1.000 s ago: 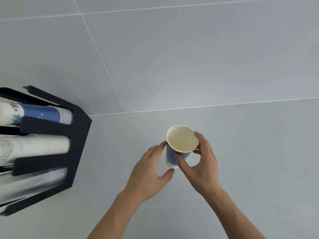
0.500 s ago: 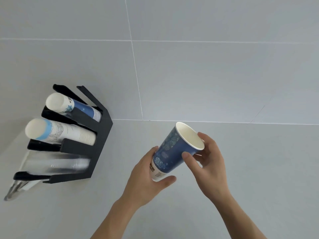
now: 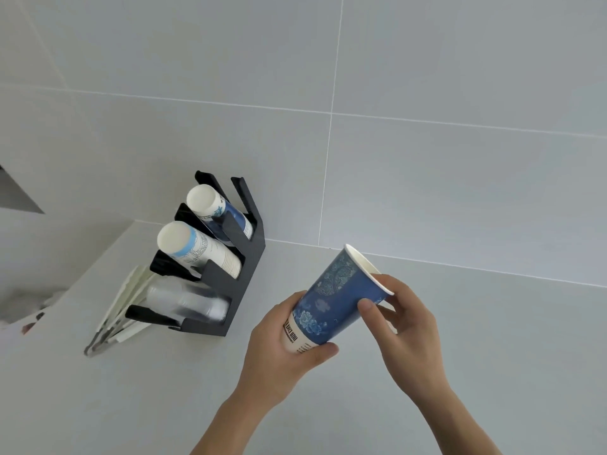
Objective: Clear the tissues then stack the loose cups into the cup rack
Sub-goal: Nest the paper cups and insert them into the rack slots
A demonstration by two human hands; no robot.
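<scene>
A blue patterned paper cup (image 3: 331,303) is tilted above the grey counter, mouth up and to the right. My left hand (image 3: 282,349) grips its white base. My right hand (image 3: 404,326) holds it near the rim. To the left stands a black cup rack (image 3: 244,264) with three slots. The top slot holds a stack of blue cups (image 3: 218,210), the middle one a stack of white cups (image 3: 197,247), the bottom one clear plastic cups (image 3: 187,302). No tissues are in sight.
The grey counter (image 3: 476,356) meets a tiled wall (image 3: 427,159) behind. White flat items (image 3: 121,310) lean against the rack's left side. The counter's edge drops off at the left, with blurred things (image 3: 29,307) below.
The cup has been lifted off the counter and tipped from upright to slanted, and both hands stay on it. The view has swung left, so the rack now sits further into the frame.
</scene>
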